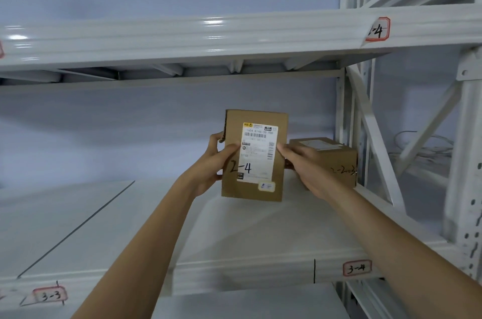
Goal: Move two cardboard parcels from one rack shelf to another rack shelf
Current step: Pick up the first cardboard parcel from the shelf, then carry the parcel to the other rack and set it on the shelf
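Observation:
A flat cardboard parcel (pixel 254 115) with a white shipping label and "2-4" written on it is held upright above the white rack shelf (pixel 146 235). My left hand (pixel 214 162) grips its left edge, thumb on the front. My right hand (pixel 305 162) grips its right edge. A second cardboard parcel (pixel 336 159), marked "2-2-03", sits on the same shelf just right of and behind my right hand, against the rack's right end.
The shelf's front beam carries tags "3-3" (pixel 50 295) and "3-4" (pixel 356 268). The shelf above has a beam with a tag "2-4" (pixel 377 29). White uprights and diagonal braces (pixel 370 131) close the right side. Cables (pixel 422 146) lie behind them.

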The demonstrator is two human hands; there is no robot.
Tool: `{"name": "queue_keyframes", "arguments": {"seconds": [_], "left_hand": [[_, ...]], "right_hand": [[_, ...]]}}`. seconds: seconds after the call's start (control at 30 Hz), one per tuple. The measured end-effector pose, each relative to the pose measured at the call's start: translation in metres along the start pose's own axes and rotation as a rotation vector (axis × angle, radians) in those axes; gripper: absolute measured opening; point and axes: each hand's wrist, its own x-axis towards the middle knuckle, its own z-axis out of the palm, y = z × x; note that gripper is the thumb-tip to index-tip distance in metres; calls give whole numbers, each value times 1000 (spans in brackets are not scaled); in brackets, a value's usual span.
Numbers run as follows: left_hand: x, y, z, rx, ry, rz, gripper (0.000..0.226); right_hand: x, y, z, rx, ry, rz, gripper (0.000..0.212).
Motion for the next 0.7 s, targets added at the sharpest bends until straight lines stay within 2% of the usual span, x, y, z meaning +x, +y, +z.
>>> {"name": "queue_keyframes", "arguments": {"seconds": [0.1, 0.23, 0.47, 0.57, 0.7], "left_hand": [[-6, 2, 3, -5, -18, 24, 51], [-15, 1, 8, -18, -9, 60, 51], [-30, -2, 25, -176, 159, 142, 40], [-36, -6, 25, -191, 143, 149, 42], [-41, -11, 18, -199, 118, 149, 41]], "right_hand": [[-6, 1, -2, 82, 47, -5, 24], [-16, -3, -6, 191, 50, 58, 32], [-31, -6, 2, 183, 49, -24, 39], [-38, -11, 2, 135, 17, -32, 50], [-48, -20, 4, 108, -8, -20, 39]]}}
